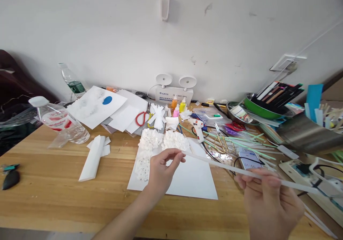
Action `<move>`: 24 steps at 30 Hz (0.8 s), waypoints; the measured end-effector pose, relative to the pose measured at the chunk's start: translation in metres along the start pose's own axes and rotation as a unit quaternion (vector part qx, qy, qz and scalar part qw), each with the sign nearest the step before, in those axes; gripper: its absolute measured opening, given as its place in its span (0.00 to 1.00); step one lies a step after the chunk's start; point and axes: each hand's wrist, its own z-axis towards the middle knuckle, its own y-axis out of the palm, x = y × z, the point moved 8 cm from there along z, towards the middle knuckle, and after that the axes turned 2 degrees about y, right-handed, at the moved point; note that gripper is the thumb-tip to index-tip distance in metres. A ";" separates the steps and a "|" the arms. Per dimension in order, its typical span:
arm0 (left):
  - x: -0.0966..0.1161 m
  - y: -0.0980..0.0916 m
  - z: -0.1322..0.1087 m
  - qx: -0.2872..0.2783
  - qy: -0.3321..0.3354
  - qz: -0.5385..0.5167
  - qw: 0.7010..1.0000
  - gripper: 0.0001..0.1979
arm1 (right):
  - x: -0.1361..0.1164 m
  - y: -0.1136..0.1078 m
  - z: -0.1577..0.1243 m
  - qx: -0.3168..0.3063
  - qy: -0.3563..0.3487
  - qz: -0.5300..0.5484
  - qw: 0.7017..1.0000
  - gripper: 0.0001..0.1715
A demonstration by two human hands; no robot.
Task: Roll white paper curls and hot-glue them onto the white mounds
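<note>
My left hand (162, 170) pinches one end of a long thin white stick (222, 166) between thumb and fingertips. My right hand (269, 200), low at the right, closes its fingers round the same stick farther along; the stick runs on past it to the right. Both hands hover over a white paper sheet (193, 179) on the wooden table (53, 193). White paper flower clusters (157, 141) lie on the sheet just beyond my left hand.
Folded white paper strips (95, 156) lie to the left, by two plastic bottles (60, 120). A glue gun (198, 128), gold scissors (223, 143), green sticks, a phone (249, 159), paint bottles (179, 107) and a green bowl of brushes (265, 106) crowd the right.
</note>
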 end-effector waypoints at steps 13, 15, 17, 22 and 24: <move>0.009 -0.003 0.000 -0.057 0.024 0.165 0.984 0.07 | -0.012 -0.003 -0.015 0.018 -0.029 -0.098 0.995 0.11; 0.009 -0.004 -0.001 -0.058 0.011 0.155 0.986 0.06 | -0.009 -0.004 -0.016 0.021 -0.022 -0.094 0.995 0.11; 0.008 -0.005 -0.001 -0.062 -0.006 0.139 0.988 0.06 | -0.008 -0.006 -0.017 0.033 -0.021 -0.089 0.995 0.11; -0.004 -0.002 -0.004 -0.084 -0.079 0.052 0.992 0.05 | -0.004 -0.009 -0.025 0.065 -0.010 -0.087 0.994 0.11; -0.009 0.000 -0.006 -0.092 -0.096 0.020 0.991 0.05 | -0.001 -0.010 -0.027 0.075 0.010 -0.083 0.994 0.12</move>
